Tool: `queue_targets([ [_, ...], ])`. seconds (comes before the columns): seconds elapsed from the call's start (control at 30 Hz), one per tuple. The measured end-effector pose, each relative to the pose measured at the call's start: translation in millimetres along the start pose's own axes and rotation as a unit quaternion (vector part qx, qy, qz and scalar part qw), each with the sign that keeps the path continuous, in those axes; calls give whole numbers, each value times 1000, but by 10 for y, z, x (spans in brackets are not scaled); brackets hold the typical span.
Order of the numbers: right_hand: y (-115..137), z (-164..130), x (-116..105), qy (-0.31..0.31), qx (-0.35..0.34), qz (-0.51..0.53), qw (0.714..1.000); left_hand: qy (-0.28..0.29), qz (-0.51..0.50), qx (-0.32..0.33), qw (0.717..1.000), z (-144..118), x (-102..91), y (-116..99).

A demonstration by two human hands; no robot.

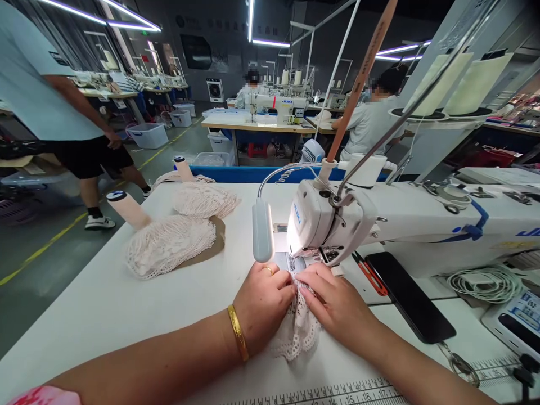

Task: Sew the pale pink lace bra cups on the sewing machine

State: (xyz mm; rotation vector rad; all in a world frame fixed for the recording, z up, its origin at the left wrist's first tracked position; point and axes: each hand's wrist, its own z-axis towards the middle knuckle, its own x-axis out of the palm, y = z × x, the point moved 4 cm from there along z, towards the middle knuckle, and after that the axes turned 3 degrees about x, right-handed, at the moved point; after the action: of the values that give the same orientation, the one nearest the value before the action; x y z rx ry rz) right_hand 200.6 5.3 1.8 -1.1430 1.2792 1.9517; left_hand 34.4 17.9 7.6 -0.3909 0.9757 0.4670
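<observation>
Just in front of the needle of a white sewing machine (pixel 337 219), a piece of pale lace fabric (pixel 297 332) lies bunched, its scalloped edge hanging toward me. My left hand (pixel 265 298), with a gold bangle at the wrist, has its fingers curled and pinching the lace. From the other side, the fingertips of my right hand (pixel 337 298) press together on the same lace, close to the presser foot. A small grey lamp (pixel 262 230) lights the needle area. Part of the lace is hidden under my fingers.
Lace pieces (pixel 172 247) and thread cones (pixel 126 208) lie on the table at left. A black phone (pixel 411 298), orange-handled snips (pixel 371 275) and a coiled cable (pixel 485 284) sit at right. A ruler strip (pixel 354 391) runs along the front. A person (pixel 37 73) walks at left.
</observation>
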Motion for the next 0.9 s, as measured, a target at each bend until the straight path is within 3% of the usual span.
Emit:
queue_targets([
  [0.13,7,13,22,-20,-39,-52,998,4,1,-9,1000,4,-19,-8],
  [0.5,-72,74,2,-57,-29,-87,994,46,7,-38,998,26,-3,4],
  [0.9,-93,88,14,-60,-28,-108,992,71,28,-46,996,34,6,14],
])
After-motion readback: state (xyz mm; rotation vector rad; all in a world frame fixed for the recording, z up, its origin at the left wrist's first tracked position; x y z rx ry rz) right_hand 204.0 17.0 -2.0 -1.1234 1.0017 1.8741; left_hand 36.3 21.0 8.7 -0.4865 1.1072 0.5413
